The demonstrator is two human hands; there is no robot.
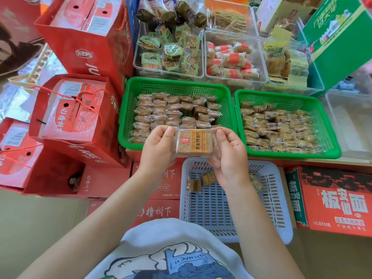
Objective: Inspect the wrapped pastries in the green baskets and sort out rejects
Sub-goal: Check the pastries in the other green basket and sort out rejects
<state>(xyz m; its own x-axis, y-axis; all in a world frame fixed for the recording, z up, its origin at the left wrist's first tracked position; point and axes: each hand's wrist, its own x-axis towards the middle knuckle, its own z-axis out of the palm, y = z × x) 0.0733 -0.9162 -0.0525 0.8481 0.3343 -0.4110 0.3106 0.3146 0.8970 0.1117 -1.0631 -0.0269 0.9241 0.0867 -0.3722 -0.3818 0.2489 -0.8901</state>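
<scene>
Both hands are gripping one square brown pastry in clear wrap (192, 143) at the frame's centre: the left hand (157, 147) is pinching its left edge, the right hand (228, 152) its right edge. Below them a pale lavender slotted plastic basket (269, 200) is holding a few wrapped pastries (209, 178). Above, the left green mesh plastic basket (128, 109) and the right green mesh plastic basket (326, 125) are sitting side by side, both holding many wrapped pastries.

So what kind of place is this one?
Probably a small shop or stockroom: green baskets of wrapped pastries, clear bins of other packaged snacks, and stacked red gift cartons alongside.
</scene>
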